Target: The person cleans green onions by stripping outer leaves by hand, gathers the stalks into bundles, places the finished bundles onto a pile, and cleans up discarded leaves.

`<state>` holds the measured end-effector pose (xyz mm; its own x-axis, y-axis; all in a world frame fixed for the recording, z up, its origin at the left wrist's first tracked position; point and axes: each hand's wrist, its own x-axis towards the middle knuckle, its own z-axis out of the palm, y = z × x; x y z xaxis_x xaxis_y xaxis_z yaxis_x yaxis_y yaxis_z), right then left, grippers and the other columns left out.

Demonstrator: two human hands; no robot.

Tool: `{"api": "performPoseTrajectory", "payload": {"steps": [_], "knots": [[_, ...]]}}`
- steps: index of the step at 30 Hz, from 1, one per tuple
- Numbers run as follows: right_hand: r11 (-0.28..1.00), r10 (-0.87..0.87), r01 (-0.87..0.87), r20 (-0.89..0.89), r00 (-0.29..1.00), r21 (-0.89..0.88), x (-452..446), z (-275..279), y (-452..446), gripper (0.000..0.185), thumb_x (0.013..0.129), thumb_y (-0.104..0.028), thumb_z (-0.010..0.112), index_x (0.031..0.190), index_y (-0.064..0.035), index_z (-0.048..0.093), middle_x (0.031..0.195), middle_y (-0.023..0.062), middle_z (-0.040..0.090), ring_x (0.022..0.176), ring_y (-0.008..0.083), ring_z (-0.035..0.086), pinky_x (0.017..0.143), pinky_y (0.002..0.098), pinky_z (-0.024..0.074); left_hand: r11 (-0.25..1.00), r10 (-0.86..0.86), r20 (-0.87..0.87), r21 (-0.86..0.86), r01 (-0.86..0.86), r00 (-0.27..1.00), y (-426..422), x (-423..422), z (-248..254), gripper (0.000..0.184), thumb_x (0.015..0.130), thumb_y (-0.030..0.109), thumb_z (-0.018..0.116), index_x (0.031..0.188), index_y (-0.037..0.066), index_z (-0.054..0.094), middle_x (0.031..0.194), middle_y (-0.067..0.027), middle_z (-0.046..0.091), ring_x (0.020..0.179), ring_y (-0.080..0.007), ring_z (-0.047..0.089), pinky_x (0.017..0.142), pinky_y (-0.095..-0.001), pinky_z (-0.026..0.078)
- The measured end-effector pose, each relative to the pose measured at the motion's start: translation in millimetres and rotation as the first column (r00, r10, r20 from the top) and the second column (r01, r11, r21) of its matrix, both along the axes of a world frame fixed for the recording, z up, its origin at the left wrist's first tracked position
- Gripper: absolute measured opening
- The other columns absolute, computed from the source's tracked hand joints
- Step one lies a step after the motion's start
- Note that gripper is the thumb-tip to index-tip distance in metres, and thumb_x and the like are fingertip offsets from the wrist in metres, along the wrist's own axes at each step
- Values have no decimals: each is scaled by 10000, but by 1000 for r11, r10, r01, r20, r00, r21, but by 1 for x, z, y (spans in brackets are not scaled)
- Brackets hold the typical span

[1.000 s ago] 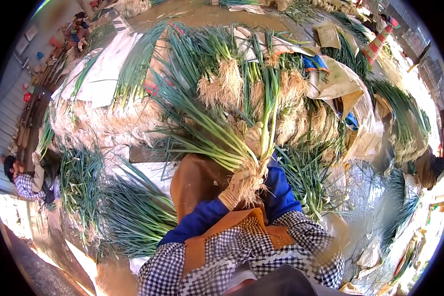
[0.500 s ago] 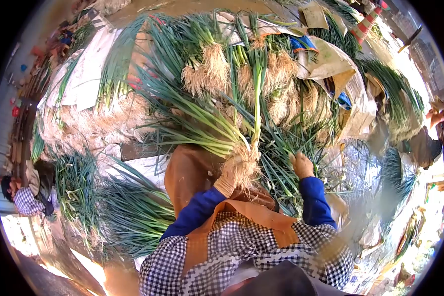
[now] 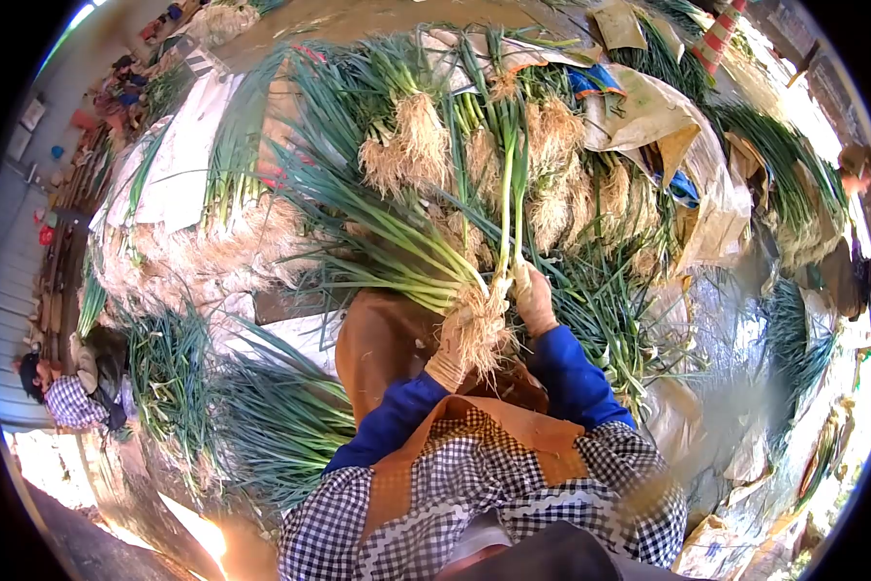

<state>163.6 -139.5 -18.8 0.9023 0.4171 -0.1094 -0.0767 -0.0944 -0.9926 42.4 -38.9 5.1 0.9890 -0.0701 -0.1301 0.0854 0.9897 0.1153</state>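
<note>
My left hand point(image 3: 448, 356), in a pale glove, is closed round the root end of a bunch of green onions point(image 3: 418, 250). Their leaves fan out to the upper left, and the tangled roots point(image 3: 481, 334) hang over the fingers. Just right of those roots, my right hand point(image 3: 534, 300) is closed on the lower part of upright green onion stalks point(image 3: 506, 208). Its fingertips are partly hidden behind the stalks. Loose green onions point(image 3: 600, 320) lie to the right of this hand, and a brown apron point(image 3: 382, 334) covers my lap below the bunch.
Rooted bundles point(image 3: 421, 136) are piled ahead of me, with a white sheet point(image 3: 179, 165) on the left and tan sacking point(image 3: 648, 116) on the right. Another heap of green onions point(image 3: 280, 412) lies at my left. A person point(image 3: 72, 397) sits at far left; a striped cone point(image 3: 716, 39) stands far right.
My right hand has moved left from the loose green onions to the upright stalks and closed on them. The left hand still grips the bunch. The whole view has shifted slightly.
</note>
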Motion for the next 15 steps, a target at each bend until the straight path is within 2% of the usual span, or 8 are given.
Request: {"api": "performPoseTrajectory", "payload": {"steps": [2,6,8,9,12,13,14,15], "knots": [[888,49,262,645,763,-378,-10,6,-14,274,877,-258,486,724,-50,578,608,132,540,566,298,525,547,380,421,996,26,-74,83,-20,997,-6,1,-11,366,830,181,519,1128,-31,491,983,-134,564,724,-189,542,577,-304,465],[836,418,102,745,519,-540,-41,71,-38,219,864,-202,506,694,-79,566,566,105,494,579,297,511,519,391,398,950,146,-190,300,-84,971,-9,13,-56,369,861,209,495,1123,-50,495,1026,-144,575,827,-217,584,667,-338,516],[808,583,-277,637,505,-520,-58,81,-58,197,861,-228,512,722,-104,578,567,56,476,590,246,525,511,367,411,719,225,93,656,-230,970,-11,7,-24,365,880,218,474,1115,-60,500,1081,-156,562,944,-276,577,818,-406,507],[753,658,-421,550,515,-506,-66,100,-64,201,862,-246,511,727,-112,577,577,43,479,599,229,534,517,362,422,920,200,-111,362,-148,973,-9,14,-40,378,884,228,468,1131,-57,486,1108,-163,542,965,-282,566,823,-415,507],[189,958,-90,163,235,-978,-7,75,-101,344,808,-418,569,865,-83,617,741,90,555,718,243,575,625,368,477,980,69,-9,187,-66,998,-3,21,-36,360,857,162,507,1146,-49,468,1108,-155,539,989,-277,556,813,-399,511],[338,671,-23,224,706,-941,6,77,-92,499,783,-483,581,975,-23,601,829,132,585,800,269,589,689,373,482,981,48,-40,189,-40,998,-6,23,-34,315,837,130,533,1117,-13,504,1032,-123,570,909,-238,577,762,-369,517],[786,398,-72,413,819,-615,9,81,-85,565,795,-505,564,987,26,577,885,179,597,865,296,590,732,365,479,981,32,-68,194,-19,997,-8,26,-33,280,818,98,559,1088,24,540,957,-91,602,828,-198,597,710,-339,524],[924,245,-145,255,936,-355,15,75,-66,578,808,-511,546,1003,33,567,964,205,595,893,306,585,762,352,469,981,34,-67,193,-20,997,-12,26,-30,280,818,98,559,1088,24,540,957,-91,602,828,-198,597,710,-339,524]]}}
